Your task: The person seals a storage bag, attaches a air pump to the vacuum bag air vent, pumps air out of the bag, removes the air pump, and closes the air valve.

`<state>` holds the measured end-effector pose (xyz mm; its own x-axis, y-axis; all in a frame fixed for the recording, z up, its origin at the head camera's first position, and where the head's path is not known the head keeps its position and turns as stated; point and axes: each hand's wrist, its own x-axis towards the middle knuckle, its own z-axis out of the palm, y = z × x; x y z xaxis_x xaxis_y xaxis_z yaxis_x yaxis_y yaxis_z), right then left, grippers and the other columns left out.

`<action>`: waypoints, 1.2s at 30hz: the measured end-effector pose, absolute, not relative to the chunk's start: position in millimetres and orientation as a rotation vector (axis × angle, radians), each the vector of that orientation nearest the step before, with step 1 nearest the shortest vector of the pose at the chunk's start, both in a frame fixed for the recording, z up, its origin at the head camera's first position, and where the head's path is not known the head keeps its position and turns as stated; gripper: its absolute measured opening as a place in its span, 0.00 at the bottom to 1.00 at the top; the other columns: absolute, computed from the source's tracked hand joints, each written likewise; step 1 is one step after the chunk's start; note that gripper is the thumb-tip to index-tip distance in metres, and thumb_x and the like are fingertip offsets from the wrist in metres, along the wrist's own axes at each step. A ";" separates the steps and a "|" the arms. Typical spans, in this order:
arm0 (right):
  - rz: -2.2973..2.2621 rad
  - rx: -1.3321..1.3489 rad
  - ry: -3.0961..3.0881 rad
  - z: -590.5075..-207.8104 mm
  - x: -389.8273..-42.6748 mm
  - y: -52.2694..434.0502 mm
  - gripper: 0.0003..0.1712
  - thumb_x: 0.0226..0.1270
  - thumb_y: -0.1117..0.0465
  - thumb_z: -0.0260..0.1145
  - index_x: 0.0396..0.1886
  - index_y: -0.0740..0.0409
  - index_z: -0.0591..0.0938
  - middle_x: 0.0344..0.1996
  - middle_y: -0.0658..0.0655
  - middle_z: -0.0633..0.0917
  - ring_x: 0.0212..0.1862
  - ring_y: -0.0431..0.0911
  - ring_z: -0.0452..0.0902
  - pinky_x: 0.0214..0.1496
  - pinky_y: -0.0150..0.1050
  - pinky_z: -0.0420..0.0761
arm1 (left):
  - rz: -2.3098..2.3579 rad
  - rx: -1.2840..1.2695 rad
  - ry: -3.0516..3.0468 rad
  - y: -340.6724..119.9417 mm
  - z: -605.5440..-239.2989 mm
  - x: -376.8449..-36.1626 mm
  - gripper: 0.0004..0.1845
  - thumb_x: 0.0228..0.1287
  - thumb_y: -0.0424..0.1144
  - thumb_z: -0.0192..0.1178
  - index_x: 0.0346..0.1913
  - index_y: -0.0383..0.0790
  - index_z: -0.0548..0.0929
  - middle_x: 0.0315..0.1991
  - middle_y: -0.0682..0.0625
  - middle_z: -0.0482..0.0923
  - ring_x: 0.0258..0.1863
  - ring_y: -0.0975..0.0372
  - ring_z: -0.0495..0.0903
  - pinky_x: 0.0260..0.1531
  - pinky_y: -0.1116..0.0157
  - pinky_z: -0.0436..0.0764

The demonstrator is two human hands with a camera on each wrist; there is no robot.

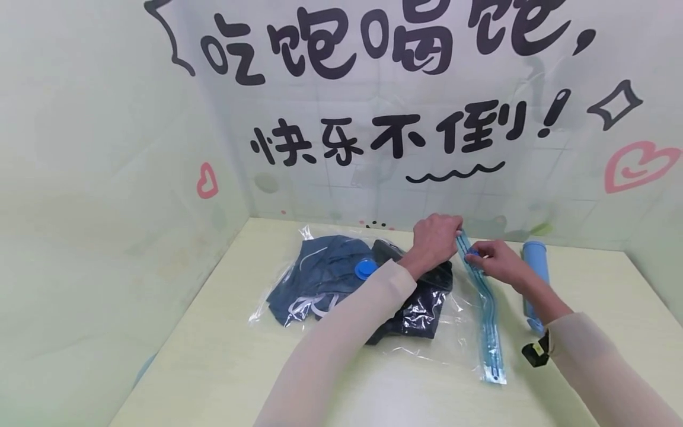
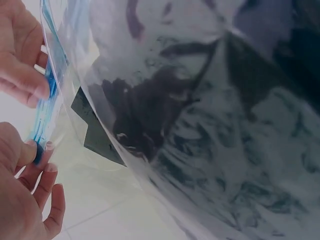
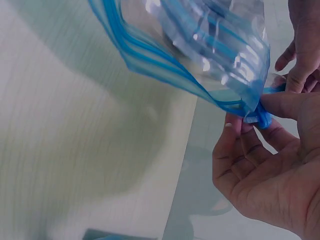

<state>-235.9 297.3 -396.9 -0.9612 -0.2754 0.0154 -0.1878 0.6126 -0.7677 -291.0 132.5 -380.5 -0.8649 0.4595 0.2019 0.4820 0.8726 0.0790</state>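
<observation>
A clear storage bag (image 1: 427,332) with dark blue clothes (image 1: 325,273) inside and a round blue valve (image 1: 365,270) lies on the pale table (image 1: 213,367). Its blue zip strip (image 1: 490,326) runs along the bag's right edge. My left hand (image 1: 453,234) grips the far end of that strip. Just beside it, my right hand (image 1: 476,256) pinches a small blue slider clip (image 3: 261,118) sitting on the strip (image 3: 165,65). In the right wrist view the thumb and fingers (image 3: 280,102) close on the clip. The left wrist view shows the bag's plastic (image 2: 200,125) up close.
A light blue cylinder (image 1: 535,267) lies on the table right of the strip, partly behind my right forearm. A wall with printed characters (image 1: 373,136) stands behind the table, and another wall on the left. A black strap (image 1: 536,350) is on my right wrist.
</observation>
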 end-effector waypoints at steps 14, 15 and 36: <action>-1.224 -0.295 2.439 -383.3 -227.0 308.6 0.10 0.76 0.62 0.62 0.37 0.67 0.82 0.31 0.53 0.81 0.37 0.48 0.76 0.42 0.44 0.80 | -0.250 -0.779 -2.866 139.0 -371.9 -291.6 0.07 0.78 0.51 0.54 0.41 0.57 0.79 0.30 0.62 0.74 0.27 0.65 0.73 0.20 0.68 0.71; -1.222 -0.295 2.419 -382.6 -226.1 308.8 0.11 0.76 0.62 0.62 0.38 0.67 0.82 0.31 0.53 0.81 0.37 0.49 0.76 0.43 0.44 0.80 | -0.249 -0.778 -2.866 138.8 -371.6 -291.7 0.07 0.78 0.51 0.54 0.41 0.56 0.79 0.30 0.62 0.74 0.27 0.65 0.72 0.20 0.68 0.71; -1.249 -0.395 2.094 -389.6 -206.4 316.7 0.15 0.75 0.62 0.64 0.36 0.74 0.82 0.26 0.54 0.81 0.30 0.44 0.75 0.36 0.35 0.73 | -0.351 -0.748 -2.834 132.4 -366.7 -296.8 0.07 0.77 0.50 0.56 0.40 0.55 0.80 0.30 0.60 0.75 0.26 0.65 0.73 0.20 0.68 0.71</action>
<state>-206.4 316.7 -389.6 -0.7373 -0.5563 -0.3832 0.0728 0.4985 -0.8638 -296.8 132.4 -366.7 -0.8547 0.4598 0.2408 0.5047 0.8447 0.1784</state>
